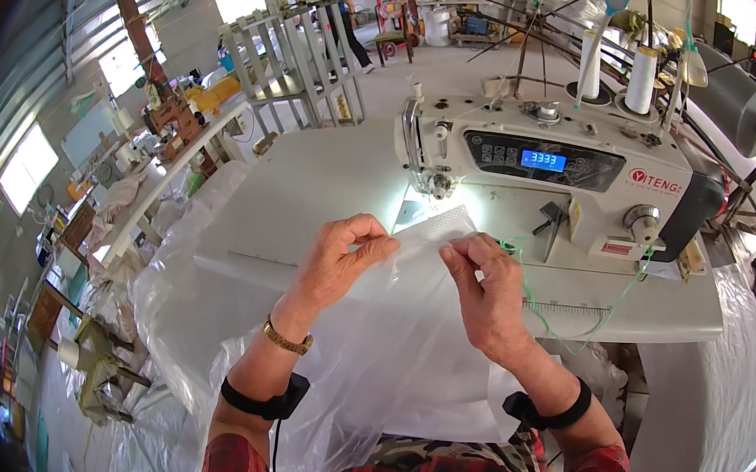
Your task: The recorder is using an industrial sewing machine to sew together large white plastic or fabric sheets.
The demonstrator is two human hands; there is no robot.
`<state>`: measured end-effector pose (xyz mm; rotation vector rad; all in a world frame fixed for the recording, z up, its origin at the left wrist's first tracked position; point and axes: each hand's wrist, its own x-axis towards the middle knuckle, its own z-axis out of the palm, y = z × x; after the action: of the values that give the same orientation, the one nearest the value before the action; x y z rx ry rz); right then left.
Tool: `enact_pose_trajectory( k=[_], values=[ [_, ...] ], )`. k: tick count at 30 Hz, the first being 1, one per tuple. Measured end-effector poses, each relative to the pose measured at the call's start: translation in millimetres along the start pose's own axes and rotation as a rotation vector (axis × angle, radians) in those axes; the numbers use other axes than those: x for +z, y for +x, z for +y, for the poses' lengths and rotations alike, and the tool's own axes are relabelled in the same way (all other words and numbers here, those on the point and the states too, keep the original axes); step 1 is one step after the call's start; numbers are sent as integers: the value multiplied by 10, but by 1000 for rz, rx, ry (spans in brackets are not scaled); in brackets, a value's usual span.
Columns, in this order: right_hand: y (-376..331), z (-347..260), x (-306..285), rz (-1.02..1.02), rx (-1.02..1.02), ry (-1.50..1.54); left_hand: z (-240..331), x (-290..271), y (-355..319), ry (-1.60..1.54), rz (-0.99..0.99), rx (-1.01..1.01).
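Note:
A sheet of thin translucent white plastic (384,332) hangs between my hands and drapes over the table edge onto my lap. My left hand (344,255) pinches its left edge between thumb and fingers. My right hand (484,283) pinches it on the other side, near a whiter, textured corner (438,228) that points toward the needle. Just beyond my hands stands a white industrial sewing machine (550,163), its lamp lighting the needle area. Whether the sheet lies under the presser foot cannot be made out.
Green cord (596,332) loops from the machine's handwheel down over the table's right side. White thread cones (641,80) stand behind the machine. A grey slatted frame (291,62) stands beyond the table. More clear plastic (195,212) hangs at the left. Another person (342,16) is far back.

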<state>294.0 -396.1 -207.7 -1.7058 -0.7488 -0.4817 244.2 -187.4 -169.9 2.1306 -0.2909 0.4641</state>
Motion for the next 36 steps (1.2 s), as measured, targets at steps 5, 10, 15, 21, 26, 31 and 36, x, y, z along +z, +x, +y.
enact_pose_trajectory(
  k=[5, 10, 15, 21, 26, 31, 36],
  values=[
    [18, 61, -26, 183, -202, -2, -23, 6, -6, 17, -4, 2],
    [73, 196, -48, 208, -137, 118, -70, 21, -35, 12, -32, 53],
    [81, 189, -68, -78, 246, 633, -51, 54, -63, -18, -64, 35],
    [75, 54, -58, -53, 240, 434, 265, 73, -154, 600, 100, 409],
    [108, -32, 27, -13, 214, 299, 472, 233, -419, 645, 252, 422],
    [117, -72, 71, 2, 130, 250, 291, 250, -438, 454, 92, 15],
    [107, -82, 98, 35, 84, 314, 103, 121, -354, 73, 79, 75]
  ],
)
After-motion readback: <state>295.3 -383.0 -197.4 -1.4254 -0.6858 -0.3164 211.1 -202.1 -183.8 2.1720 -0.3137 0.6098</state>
